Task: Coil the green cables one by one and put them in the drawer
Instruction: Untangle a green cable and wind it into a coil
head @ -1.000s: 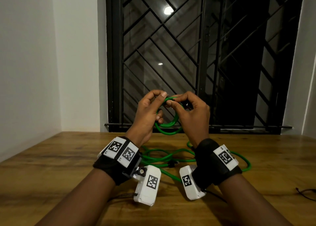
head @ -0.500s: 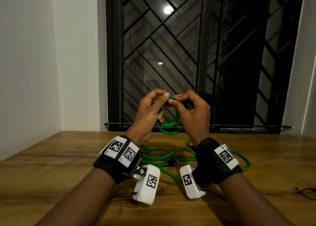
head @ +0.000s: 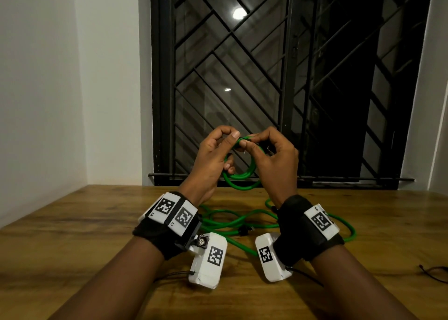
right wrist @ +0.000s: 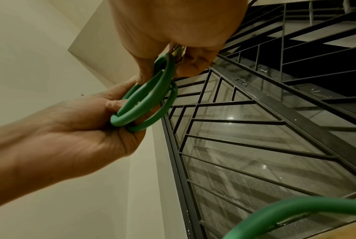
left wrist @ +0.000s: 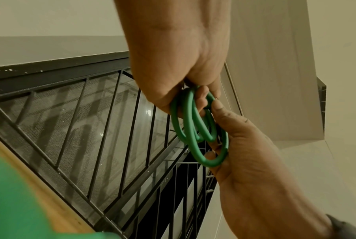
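Both hands are raised above the worktop (head: 72, 222), palms facing each other. The left hand (head: 211, 159) and right hand (head: 276, 159) pinch the top of a coiled green cable (head: 238, 181); more green cables (head: 232, 220) lie on the worktop below the wrists.

Green cable coil (head: 238, 181), several small round loops, is held upright in mid-air at frame centre, pinched at its top. More green cables (head: 232, 222) are seen lying loose and tangled on the tabletop (head: 72, 222), lower centre, reaching toward right.
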The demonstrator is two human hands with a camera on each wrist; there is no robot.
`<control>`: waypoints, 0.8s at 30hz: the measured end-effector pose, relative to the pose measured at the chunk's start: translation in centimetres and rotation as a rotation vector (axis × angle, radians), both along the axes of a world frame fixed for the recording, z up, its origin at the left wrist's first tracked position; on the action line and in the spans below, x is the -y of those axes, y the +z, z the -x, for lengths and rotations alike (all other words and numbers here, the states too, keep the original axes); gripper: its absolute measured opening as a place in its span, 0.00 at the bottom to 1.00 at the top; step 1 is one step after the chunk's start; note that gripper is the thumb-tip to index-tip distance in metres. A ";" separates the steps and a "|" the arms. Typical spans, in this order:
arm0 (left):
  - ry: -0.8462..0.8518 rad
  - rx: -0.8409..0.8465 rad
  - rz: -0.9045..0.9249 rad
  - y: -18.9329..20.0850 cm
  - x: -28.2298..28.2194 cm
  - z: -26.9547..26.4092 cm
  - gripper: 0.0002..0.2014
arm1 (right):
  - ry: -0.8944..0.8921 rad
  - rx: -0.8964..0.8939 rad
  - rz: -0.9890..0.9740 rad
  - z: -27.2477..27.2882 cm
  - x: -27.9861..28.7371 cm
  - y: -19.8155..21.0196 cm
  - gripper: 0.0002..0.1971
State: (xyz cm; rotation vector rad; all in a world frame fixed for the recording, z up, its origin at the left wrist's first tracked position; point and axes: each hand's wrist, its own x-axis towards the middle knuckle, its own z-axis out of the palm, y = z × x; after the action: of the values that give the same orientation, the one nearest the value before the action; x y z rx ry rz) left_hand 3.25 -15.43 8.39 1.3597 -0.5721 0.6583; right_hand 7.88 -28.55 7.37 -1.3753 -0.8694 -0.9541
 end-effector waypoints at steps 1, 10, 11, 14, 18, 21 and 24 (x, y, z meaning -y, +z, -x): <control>-0.001 0.000 0.000 0.0 0.0 0.0 0.04 | -0.008 0.004 0.007 0.0 0.0 0.0 0.08; 0.040 -0.007 -0.016 0.0 -0.2 -0.1 0.05 | -0.043 0.009 0.022 -0.1 0.1 0.0 0.08; 0.045 -0.009 -0.016 0.1 -0.2 0.0 0.05 | -0.048 0.013 0.023 -0.1 0.1 0.0 0.08; 0.060 -0.010 -0.014 0.2 -0.1 0.1 0.03 | -0.059 0.023 0.025 -0.1 0.1 -0.1 0.07; 0.088 -0.001 -0.016 0.3 -0.1 0.1 0.03 | -0.089 0.049 0.022 0.0 0.0 -0.1 0.06; 0.108 0.007 -0.023 0.3 -0.1 0.1 0.04 | -0.097 0.048 0.024 0.0 0.0 -0.1 0.05; 0.125 0.011 -0.026 0.2 -0.2 0.1 0.03 | -0.097 0.062 0.017 -0.2 -0.1 -0.1 0.06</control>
State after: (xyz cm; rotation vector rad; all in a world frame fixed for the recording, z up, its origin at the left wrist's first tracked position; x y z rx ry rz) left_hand 3.19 -15.28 8.56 1.4247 -0.5091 0.7625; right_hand 8.08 -28.49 7.26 -1.4189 -0.8654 -1.0705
